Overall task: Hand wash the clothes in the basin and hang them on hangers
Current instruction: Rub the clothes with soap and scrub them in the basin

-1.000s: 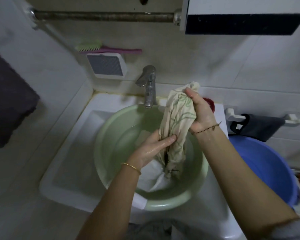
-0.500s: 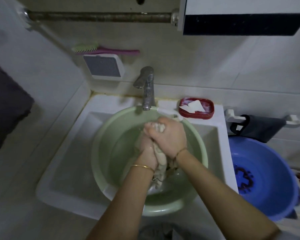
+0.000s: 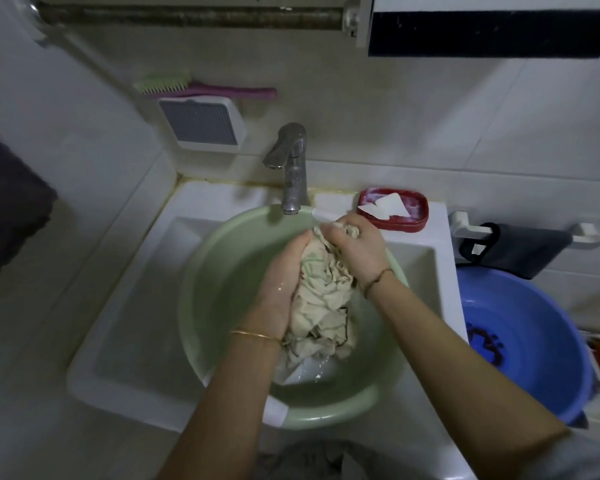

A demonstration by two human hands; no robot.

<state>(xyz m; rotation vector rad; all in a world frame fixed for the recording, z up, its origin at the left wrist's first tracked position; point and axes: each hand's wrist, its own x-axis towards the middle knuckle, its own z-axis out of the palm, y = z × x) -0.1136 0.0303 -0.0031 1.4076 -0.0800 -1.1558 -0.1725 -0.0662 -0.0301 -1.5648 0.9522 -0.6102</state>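
Note:
A pale green basin (image 3: 208,285) with water sits in the white sink (image 3: 125,327). Over it hangs a bunched, wet cream cloth (image 3: 323,299) with green lines and a dark edge. My left hand (image 3: 281,282) grips the cloth's left side, fingers curled round it. My right hand (image 3: 357,247) grips the cloth's top from the right. The cloth's lower end reaches the water, where a white piece (image 3: 309,368) lies. No hangers are in view.
A metal tap (image 3: 291,168) stands behind the basin. A red soap dish (image 3: 392,209) with white soap sits at the sink's back right. A blue tub (image 3: 527,344) stands to the right, under a rail with a dark cloth (image 3: 513,247). A brush (image 3: 201,88) rests on the wall.
The cloth was held up stretched above the basin, then pressed down into a tight bunch. Now both hands have parted a little and the cloth hangs looser between them.

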